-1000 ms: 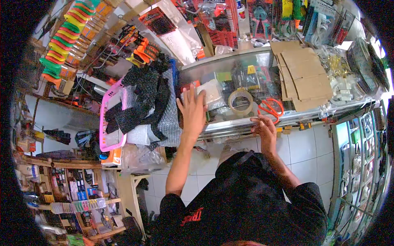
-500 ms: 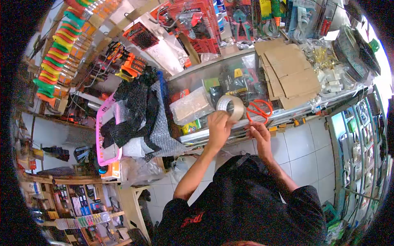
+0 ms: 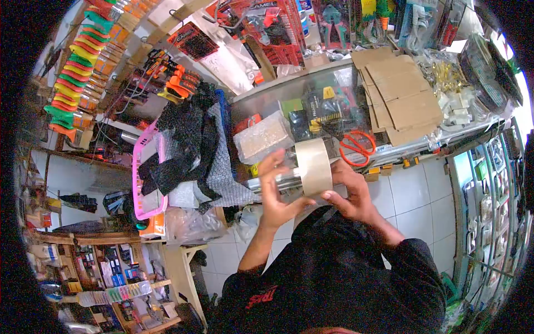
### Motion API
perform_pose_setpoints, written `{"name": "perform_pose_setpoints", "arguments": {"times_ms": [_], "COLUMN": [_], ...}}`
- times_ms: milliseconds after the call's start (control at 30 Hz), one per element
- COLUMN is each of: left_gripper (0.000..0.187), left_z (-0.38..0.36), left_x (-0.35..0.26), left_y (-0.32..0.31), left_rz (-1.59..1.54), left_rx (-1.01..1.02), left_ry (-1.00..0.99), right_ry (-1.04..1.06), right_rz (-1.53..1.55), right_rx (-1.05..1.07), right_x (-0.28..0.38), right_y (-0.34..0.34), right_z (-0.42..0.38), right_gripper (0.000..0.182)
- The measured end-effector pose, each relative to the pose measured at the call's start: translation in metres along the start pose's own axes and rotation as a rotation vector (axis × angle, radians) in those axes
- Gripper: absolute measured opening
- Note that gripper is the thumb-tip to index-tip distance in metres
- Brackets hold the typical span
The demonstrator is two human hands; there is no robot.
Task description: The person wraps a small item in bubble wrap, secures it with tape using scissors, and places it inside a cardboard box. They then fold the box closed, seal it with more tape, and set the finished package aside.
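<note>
A wide roll of tan tape [image 3: 314,167] is raised in front of the body, its broad outer face towards the camera. My right hand [image 3: 351,189] grips the roll at its right and lower edge. My left hand [image 3: 276,192] is on the roll's left side, fingers spread apart, the thumb near its lower edge. Orange-handled scissors [image 3: 357,148] lie on the glass counter [image 3: 278,92] beyond my right hand. Left of them on the counter is a package in clear wrap [image 3: 262,137].
Flat cardboard pieces [image 3: 401,94] lie on the counter's right part. A pink basket [image 3: 137,183] holds black and clear bubble wrap [image 3: 183,139] at the left. Packaged tools [image 3: 267,30] hang above the counter. Shelves [image 3: 479,206] stand at the far right.
The tape roll has come off the counter area towards the body and turned. My right hand has moved from beside the scissors onto the roll; my left hand has opened its fingers.
</note>
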State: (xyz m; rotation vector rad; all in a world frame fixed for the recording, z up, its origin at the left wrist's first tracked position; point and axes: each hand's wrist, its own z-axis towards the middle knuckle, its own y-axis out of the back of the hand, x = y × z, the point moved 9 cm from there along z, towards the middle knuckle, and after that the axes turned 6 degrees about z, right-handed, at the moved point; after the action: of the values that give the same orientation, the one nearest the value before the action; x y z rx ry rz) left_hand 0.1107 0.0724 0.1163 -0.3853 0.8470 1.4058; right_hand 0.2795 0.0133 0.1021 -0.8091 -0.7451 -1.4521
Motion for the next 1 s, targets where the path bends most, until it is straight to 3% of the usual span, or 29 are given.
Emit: {"name": "perform_pose_setpoints", "arguments": {"times_ms": [100, 200, 333, 367, 567, 1000], "left_gripper": [0.088, 0.087, 0.061, 0.052, 0.037, 0.028], "left_z": [0.018, 0.027, 0.031, 0.033, 0.026, 0.034], "left_x": [-0.014, -0.035, -0.062, -0.067, -0.069, -0.059], "left_y": [0.014, 0.019, 0.006, 0.006, 0.007, 0.013], "left_rz": [-0.12, 0.181, 0.542, 0.514, 0.529, 0.562], "left_rx": [0.038, 0.177, 0.288, 0.238, 0.193, 0.147], "left_ry": [0.038, -0.085, -0.268, -0.258, -0.342, -0.212], "right_ry": [0.103, 0.127, 0.127, 0.128, 0.122, 0.095], "right_rz": [-0.042, -0.032, -0.042, -0.041, -0.062, -0.217], "right_rx": [0.061, 0.085, 0.095, 0.09, 0.049, 0.019], "right_x": [0.013, 0.019, 0.021, 0.022, 0.021, 0.016], "right_y": [-0.004, -0.011, -0.014, -0.014, -0.013, -0.021], "right_z": [0.006, 0.009, 0.01, 0.011, 0.01, 0.014], "right_gripper": [0.026, 0.026, 0.026, 0.026, 0.026, 0.027]}}
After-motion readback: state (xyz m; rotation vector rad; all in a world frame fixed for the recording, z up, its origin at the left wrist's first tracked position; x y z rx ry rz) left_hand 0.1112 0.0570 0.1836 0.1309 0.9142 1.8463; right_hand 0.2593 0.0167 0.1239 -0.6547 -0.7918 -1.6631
